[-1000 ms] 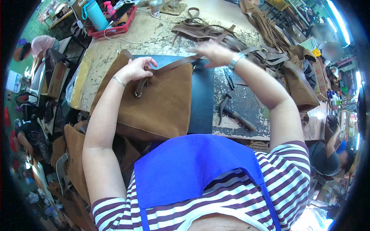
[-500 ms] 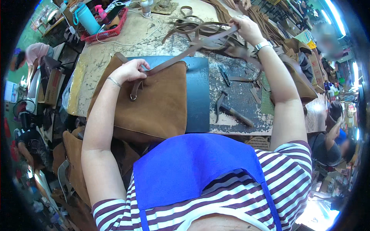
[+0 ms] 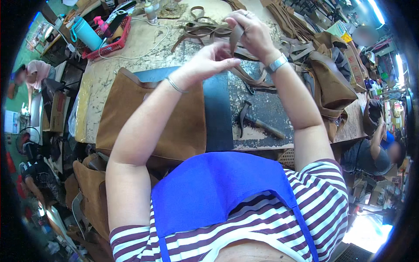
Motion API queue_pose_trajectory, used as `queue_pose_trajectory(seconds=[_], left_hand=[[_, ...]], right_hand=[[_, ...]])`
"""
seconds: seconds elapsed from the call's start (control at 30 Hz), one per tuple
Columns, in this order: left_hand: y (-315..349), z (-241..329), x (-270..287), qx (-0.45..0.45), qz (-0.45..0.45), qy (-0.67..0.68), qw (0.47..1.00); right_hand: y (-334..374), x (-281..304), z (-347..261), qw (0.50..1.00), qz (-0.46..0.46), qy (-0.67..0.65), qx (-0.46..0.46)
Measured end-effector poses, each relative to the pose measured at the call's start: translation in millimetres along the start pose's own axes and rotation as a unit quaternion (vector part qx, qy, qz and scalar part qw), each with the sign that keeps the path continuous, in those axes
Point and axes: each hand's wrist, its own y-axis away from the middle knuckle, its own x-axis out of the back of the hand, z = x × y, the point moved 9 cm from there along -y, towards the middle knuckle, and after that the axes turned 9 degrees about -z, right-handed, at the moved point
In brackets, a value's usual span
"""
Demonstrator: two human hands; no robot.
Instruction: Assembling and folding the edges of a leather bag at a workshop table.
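Note:
Up over the far part of the bench, my right hand [image 3: 255,37] is closed on a brown leather strap [image 3: 236,38], which loops down below it. Close by on the left, my left hand [image 3: 203,67] has its thumb stretched out and its fingers apart, near the strap; the fingertips are slightly blurred. Under my left forearm lies a brown suede bag [image 3: 174,124], partly covered by that arm. It rests on a dark, smooth sheet [image 3: 218,111] that shows along its right side. A hammer [image 3: 266,126] with a dark handle lies right of the sheet.
A red basket [image 3: 124,37] holds a turquoise bottle [image 3: 86,34] at the far left. More straps [image 3: 205,29] lie tangled at the back. Another brown bag [image 3: 334,89] stands at the right, and a suede piece [image 3: 89,185] hangs at the near left. People work on both sides.
My left hand has left the bag and moved up and right, toward my right hand. The right hand has come left with the strap, which now hangs looped instead of stretched.

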Motion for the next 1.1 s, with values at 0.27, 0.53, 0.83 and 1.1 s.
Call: queue_pose_trajectory(seconds=[0.27,0.53,0.83,1.1], left_hand=[[78,52,27,-0.135,0.179,0.054,0.973],[125,56,20,-0.200,0.204,0.099,0.953],[132,49,-18,-0.068,0.166,-0.045,0.983],[107,59,-43,-0.091,0.065,-0.250,0.962]], right_hand=[[112,-92,73,0.934,-0.283,0.049,-0.211],[68,-104,128,0.961,-0.237,0.042,-0.134],[20,-168,137,0.877,-0.409,0.141,-0.211],[-72,-145,67,0.949,-0.255,0.011,-0.185]])
